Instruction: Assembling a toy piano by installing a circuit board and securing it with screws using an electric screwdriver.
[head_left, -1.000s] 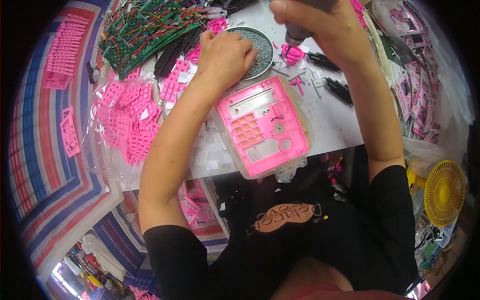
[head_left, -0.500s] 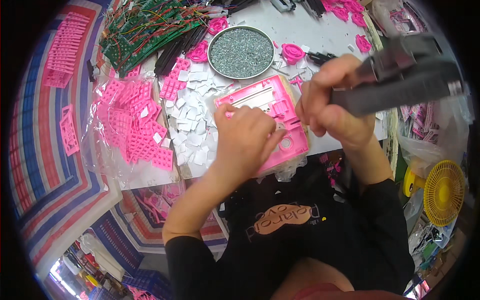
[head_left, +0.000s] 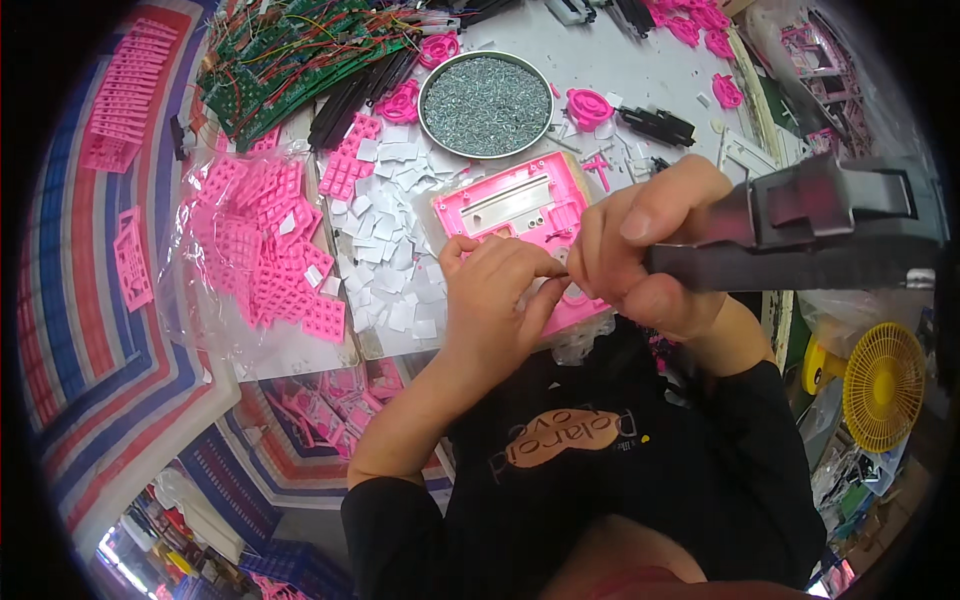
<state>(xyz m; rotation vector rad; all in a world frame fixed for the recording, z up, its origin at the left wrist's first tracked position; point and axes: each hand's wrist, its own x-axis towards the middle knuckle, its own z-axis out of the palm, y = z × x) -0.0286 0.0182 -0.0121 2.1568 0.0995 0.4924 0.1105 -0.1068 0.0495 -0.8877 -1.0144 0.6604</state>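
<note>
A pink plastic casing (head_left: 500,186) with a pale inner strip and round openings lies on the table before me. My left hand (head_left: 498,290) rests over its lower left part, thumb and forefinger pinched together. Whatever they pinch is too small to make out. Beside them, my right hand (head_left: 655,245) is closed round a long black-and-grey handheld tool (head_left: 800,232), which sticks out to the right, close to the camera. Its working end is hidden by my fingers. The fingertips of both hands meet over the casing's right side.
Behind the casing stands a round tin of small screws (head_left: 487,105). White square pieces (head_left: 385,240) and bagged pink button grids (head_left: 265,240) lie left. Wired green circuit boards (head_left: 285,70) fill the back left. A black part (head_left: 657,126) lies right; a yellow fan (head_left: 884,388) stands lower right.
My right hand and the tool have come down and nearer my left hand, uncovering the black part behind. My left forefinger and thumb have closed toward the right fingertips.
</note>
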